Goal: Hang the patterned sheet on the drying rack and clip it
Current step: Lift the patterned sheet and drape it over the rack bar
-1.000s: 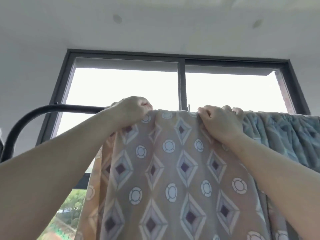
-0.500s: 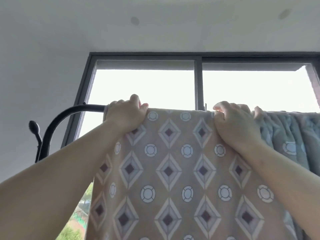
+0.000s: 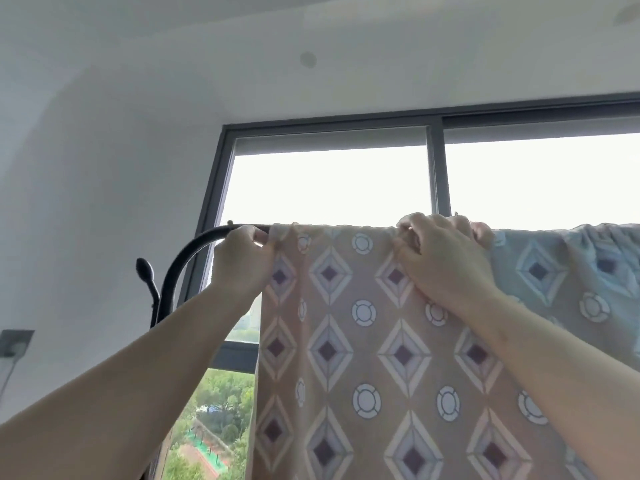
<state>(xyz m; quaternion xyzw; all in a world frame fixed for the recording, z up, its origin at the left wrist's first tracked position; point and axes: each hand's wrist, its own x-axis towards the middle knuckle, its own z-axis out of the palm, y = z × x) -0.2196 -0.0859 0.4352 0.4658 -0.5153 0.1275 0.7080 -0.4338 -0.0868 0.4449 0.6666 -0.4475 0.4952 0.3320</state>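
Slippage looks the likeliest trouble: the patterned sheet [image 3: 363, 341] is draped over the drying rack [image 3: 194, 247] bar with no clip in sight, so an uneven tug could drag it off. It is peach cloth with diamonds and rings, bunched bluish at the right. The left hand [image 3: 242, 261] pinches its top corner, and the right hand [image 3: 446, 258] curls round the top edge.

No text, label, brand, number or sign can be read anywhere in the view. The tan patterned cloth sheet [image 3: 363, 341] carries only printed diamonds and ringed circles, no letters or figures. The small grey wall plate [image 3: 15, 342] at the left edge is too blurred to tell whether it bears any marking.
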